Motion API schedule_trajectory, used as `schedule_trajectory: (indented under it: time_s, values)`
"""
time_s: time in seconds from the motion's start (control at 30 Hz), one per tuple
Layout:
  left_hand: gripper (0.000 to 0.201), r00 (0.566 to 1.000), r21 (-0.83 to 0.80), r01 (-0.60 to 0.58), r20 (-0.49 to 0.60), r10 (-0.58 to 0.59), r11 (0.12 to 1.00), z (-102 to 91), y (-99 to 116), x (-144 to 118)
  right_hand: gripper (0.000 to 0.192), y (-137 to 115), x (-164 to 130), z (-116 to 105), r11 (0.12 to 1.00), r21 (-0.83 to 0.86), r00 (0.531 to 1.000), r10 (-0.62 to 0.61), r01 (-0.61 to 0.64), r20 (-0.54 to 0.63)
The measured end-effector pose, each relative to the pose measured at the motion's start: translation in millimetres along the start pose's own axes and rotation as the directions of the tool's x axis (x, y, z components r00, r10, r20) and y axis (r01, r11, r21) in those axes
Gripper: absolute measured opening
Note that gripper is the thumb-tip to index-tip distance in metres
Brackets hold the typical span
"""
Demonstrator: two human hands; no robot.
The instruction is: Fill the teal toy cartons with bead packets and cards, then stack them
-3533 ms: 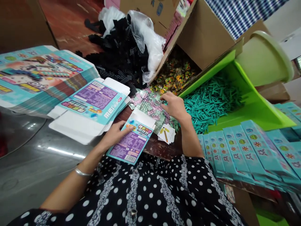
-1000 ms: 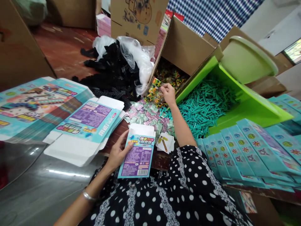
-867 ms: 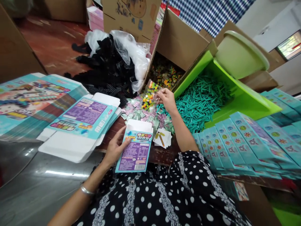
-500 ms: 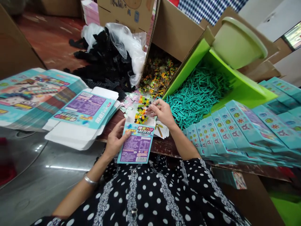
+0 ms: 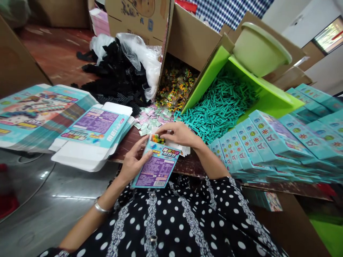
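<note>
Cluttered worktop centre frame: small box [image 5: 158,167] gripped in closed left hand [image 5: 133,162], bead packet [image 5: 158,139] pinched by right hand [image 5: 179,134], part-inserted at mouth, flap unclosed

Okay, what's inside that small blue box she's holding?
A clear bag of colourful beads sticks out of the small blue box at its open top, pushed by the right hand while the left hand grips the box. Anything deeper inside is covered.
</note>
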State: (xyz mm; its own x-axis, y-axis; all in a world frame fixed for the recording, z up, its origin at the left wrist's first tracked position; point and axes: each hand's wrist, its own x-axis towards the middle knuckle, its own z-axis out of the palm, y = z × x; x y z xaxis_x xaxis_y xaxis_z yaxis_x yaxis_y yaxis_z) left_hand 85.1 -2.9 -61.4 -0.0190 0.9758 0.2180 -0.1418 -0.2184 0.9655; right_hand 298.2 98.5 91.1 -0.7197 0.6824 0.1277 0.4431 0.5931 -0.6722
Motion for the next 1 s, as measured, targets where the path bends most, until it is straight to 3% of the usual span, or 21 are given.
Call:
schedule_trajectory:
  time_s: [0.13, 0.23, 0.33, 0.4, 0.47, 0.53, 0.57, 0.6, 0.63, 0.7, 0.77, 0.87, 1.0]
  values:
    - [0.076, 1.0, 0.001, 0.014, -0.018, -0.014, 1.0, 2.5, 1.7, -7.1, 0.016, 10.6, 10.3, 7.3, 1.0, 0.01, 0.969, -0.011, 0.008, 0.248]
    - [0.074, 1.0, 0.019, 0.012, 0.0, -0.012, 1.0, 4.6, 5.3, -10.0, 0.047, 19.6, 17.9, 11.7, 0.989, 0.145, 0.914, -0.048, -0.012, 0.404]
    - [0.073, 0.999, 0.052, -0.003, 0.054, 0.0, 0.999, 5.7, 7.7, -7.7, 0.074, 19.6, 21.1, 17.9, 0.976, 0.207, 0.883, -0.04, -0.066, 0.467]
    - [0.072, 0.999, 0.067, -0.001, 0.049, -0.002, 0.998, 5.0, 7.3, -4.3, 0.077, 12.5, 17.5, 20.8, 0.979, 0.186, 0.891, -0.013, -0.08, 0.454]
    - [0.074, 1.0, 0.054, 0.009, -0.003, -0.009, 0.999, 2.5, 6.0, -1.0, 0.066, 2.3, 7.5, 21.8, 0.991, 0.12, 0.954, 0.014, -0.052, 0.298]
    - [0.077, 0.998, 0.009, 0.018, -0.059, -0.017, 1.0, -1.2, 4.7, 0.9, 0.05, -5.7, -8.4, 22.6, 0.998, 0.032, 0.997, 0.054, -0.053, -0.047]
    - [0.079, 0.997, -0.015, 0.02, -0.081, -0.021, 1.0, -3.2, 4.3, 1.0, 0.045, -7.4, -17.9, 24.5, 0.997, 0.007, 0.967, 0.078, -0.079, -0.244]
    - [0.08, 0.995, -0.034, 0.019, -0.098, -0.023, 0.999, -4.8, 4.0, 0.4, 0.041, -7.1, -27.9, 28.3, 0.994, 0.007, 0.907, 0.106, -0.112, -0.407]
    - [0.081, 0.993, -0.045, 0.018, -0.113, -0.023, 0.999, -5.8, 3.7, -0.9, 0.039, -4.8, -38.0, 34.6, 0.989, 0.035, 0.846, 0.14, -0.143, -0.514]
    - [0.081, 0.989, -0.049, 0.019, -0.143, -0.026, 0.999, -5.6, 2.2, -5.3, 0.039, 4.4, -57.0, 55.2, 0.976, 0.138, 0.795, 0.22, -0.171, -0.565]
    - [0.079, 0.985, -0.047, 0.034, -0.166, -0.042, 0.998, -2.9, -1.4, -11.0, 0.044, 15.8, -72.7, 83.2, 0.949, 0.259, 0.808, 0.291, -0.177, -0.512]
    - [0.072, 0.984, -0.037, 0.074, -0.157, -0.079, 0.997, 0.7, -10.6, -17.3, 0.046, 28.3, -87.5, 120.4, 0.92, 0.344, 0.768, 0.356, -0.188, -0.531]
    - [0.042, 0.985, 0.095, 0.098, -0.149, -0.083, 0.991, -3.7, -20.7, -10.5, 0.039, 34.5, -90.0, 134.7, 0.918, 0.318, 0.736, 0.384, -0.238, -0.558]
